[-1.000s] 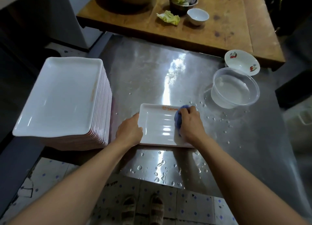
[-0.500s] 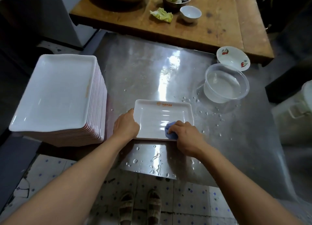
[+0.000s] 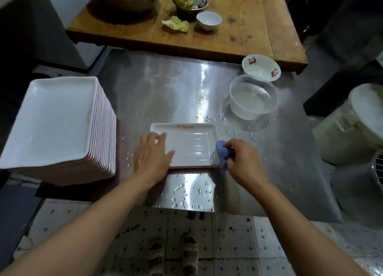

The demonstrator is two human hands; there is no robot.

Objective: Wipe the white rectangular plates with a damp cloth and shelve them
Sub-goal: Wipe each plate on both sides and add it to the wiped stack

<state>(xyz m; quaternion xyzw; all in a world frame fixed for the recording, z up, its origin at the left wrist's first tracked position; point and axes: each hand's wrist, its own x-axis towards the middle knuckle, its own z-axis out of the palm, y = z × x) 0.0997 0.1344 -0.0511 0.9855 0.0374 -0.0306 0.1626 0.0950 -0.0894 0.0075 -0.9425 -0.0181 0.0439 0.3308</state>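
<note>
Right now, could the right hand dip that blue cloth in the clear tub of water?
Probably yes. The right hand grips the blue cloth, and only wet bare steel lies between it and the clear tub, which is open-topped.

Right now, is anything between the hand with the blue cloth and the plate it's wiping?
Nothing visible. The right hand holds the blue cloth at the single plate's right edge, and the left hand rests flat on its left side.

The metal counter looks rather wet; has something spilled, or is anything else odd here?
Water drops dot the metal counter near its front edge and beside the clear tub of water, likely drips from the blue cloth. On the wooden table a loose cabbage leaf lies outside its bowl. Nothing looks broken.
</note>
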